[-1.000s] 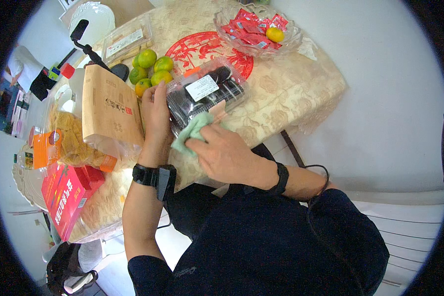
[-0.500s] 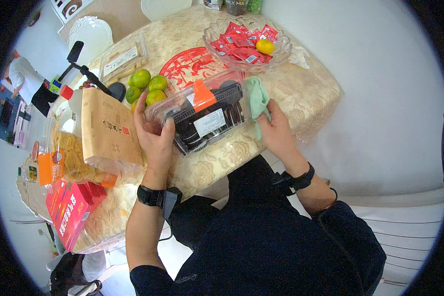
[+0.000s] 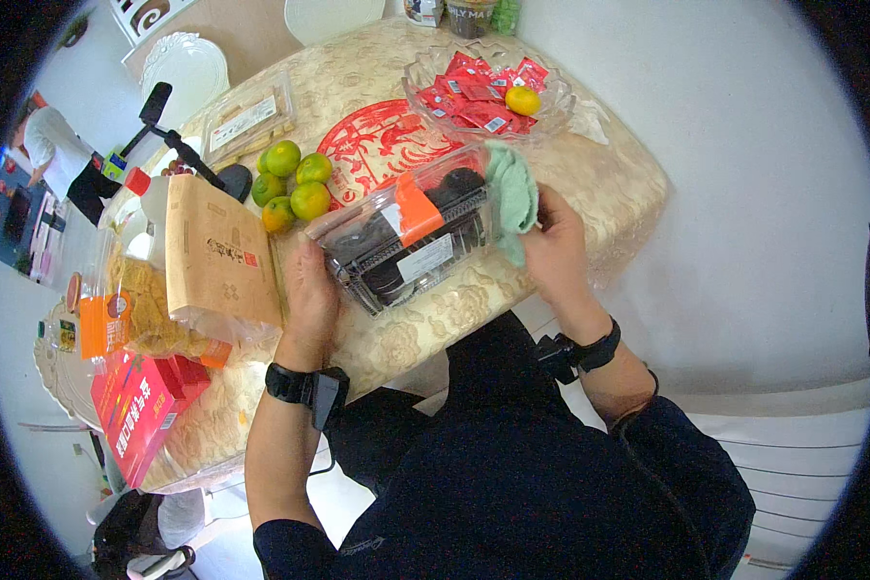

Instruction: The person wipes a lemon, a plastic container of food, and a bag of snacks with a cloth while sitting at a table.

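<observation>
A clear plastic box (image 3: 372,232) of dark round cookies, with an orange band and a white label, is tilted above the near edge of the table. My left hand (image 3: 311,295) grips its left end, the fingers partly hidden behind it. In my right hand (image 3: 559,253) is a bunched light green cloth (image 3: 512,198), pressed against the box's right end. Some of the right fingers are hidden by the cloth.
Green-yellow citrus fruits (image 3: 309,200) lie beyond the box. A brown paper bag (image 3: 220,253), a pouch of yellow snacks (image 3: 143,304) and a red box (image 3: 145,411) stand left. Farther back is a glass bowl (image 3: 563,108) of red packets. A person (image 3: 53,145) is at far left.
The box has tipped so more of its top shows, and shifted slightly right. My left fingers have come down along its left end. The cloth has moved a little with my right hand.
</observation>
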A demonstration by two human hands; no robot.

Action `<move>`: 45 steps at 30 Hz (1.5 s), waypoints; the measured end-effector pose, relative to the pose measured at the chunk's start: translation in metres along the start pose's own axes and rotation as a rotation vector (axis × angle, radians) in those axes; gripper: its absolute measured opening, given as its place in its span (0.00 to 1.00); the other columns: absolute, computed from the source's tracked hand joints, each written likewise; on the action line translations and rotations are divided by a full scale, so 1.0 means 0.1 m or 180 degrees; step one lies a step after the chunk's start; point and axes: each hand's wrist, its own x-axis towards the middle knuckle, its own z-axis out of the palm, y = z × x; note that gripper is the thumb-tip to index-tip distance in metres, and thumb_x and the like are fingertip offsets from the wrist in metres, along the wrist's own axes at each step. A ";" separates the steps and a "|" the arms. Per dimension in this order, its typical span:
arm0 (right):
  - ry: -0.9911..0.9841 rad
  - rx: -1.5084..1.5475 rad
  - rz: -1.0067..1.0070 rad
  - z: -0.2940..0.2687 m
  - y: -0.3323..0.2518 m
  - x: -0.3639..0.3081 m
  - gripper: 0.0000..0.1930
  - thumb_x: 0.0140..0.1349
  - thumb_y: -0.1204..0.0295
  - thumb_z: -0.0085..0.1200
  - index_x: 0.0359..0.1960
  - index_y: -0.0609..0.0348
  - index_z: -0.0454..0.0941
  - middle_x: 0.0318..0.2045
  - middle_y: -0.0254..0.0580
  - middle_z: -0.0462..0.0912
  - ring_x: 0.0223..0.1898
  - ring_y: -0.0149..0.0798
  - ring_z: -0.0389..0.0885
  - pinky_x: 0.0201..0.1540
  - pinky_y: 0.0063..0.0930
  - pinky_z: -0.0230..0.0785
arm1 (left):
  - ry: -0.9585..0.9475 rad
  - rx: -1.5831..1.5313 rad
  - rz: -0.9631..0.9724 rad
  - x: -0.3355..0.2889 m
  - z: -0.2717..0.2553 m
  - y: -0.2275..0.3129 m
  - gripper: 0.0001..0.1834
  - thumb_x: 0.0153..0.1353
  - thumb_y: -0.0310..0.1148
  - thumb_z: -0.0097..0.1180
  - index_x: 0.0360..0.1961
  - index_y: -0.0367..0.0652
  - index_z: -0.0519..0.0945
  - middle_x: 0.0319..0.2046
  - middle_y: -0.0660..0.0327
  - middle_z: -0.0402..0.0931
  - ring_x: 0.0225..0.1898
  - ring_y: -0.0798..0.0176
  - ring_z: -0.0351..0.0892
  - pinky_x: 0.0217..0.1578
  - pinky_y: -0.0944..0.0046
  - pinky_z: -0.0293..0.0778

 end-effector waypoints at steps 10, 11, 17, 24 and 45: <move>-0.0394 -0.1632 -0.2690 0.36 -0.70 0.05 0.19 0.46 0.81 0.55 0.42 0.56 0.81 0.41 0.44 0.77 0.45 0.49 0.75 0.50 0.41 0.69 | -0.0617 -0.0467 -0.0220 -0.03 -0.03 0.09 0.44 0.72 0.63 0.19 0.65 0.32 0.66 0.62 0.50 0.70 0.63 0.56 0.70 0.66 0.55 0.62; -0.0530 -0.1724 -0.2767 0.42 -0.74 0.00 0.18 0.46 0.80 0.56 0.42 0.55 0.81 0.41 0.43 0.77 0.45 0.49 0.75 0.49 0.41 0.68 | -0.0833 -0.0398 -0.0209 -0.03 0.01 0.16 0.45 0.71 0.65 0.18 0.65 0.32 0.65 0.62 0.50 0.70 0.64 0.55 0.69 0.67 0.55 0.61; -0.0671 -0.1598 -0.3058 0.81 -0.92 -0.22 0.16 0.47 0.76 0.58 0.41 0.56 0.81 0.41 0.42 0.76 0.45 0.47 0.75 0.48 0.42 0.68 | -0.0662 -0.0964 -0.0751 -0.04 -0.01 0.19 0.45 0.71 0.65 0.19 0.66 0.33 0.65 0.63 0.50 0.69 0.64 0.56 0.69 0.67 0.56 0.62; -0.1085 -0.2011 -0.3267 1.16 -1.03 -0.50 0.15 0.46 0.72 0.58 0.38 0.58 0.81 0.45 0.42 0.76 0.52 0.46 0.73 0.57 0.46 0.66 | -0.0575 -0.1252 -0.0775 -0.03 -0.13 0.28 0.39 0.73 0.63 0.28 0.61 0.38 0.71 0.54 0.55 0.76 0.53 0.60 0.78 0.57 0.61 0.74; -0.1926 -0.2765 -0.3839 0.92 -0.39 -0.88 0.14 0.50 0.70 0.53 0.36 0.63 0.83 0.44 0.41 0.82 0.54 0.37 0.74 0.56 0.36 0.64 | -0.0208 -0.1085 -0.0634 0.12 -0.06 0.11 0.28 0.74 0.53 0.39 0.58 0.39 0.72 0.52 0.55 0.76 0.53 0.60 0.75 0.54 0.58 0.73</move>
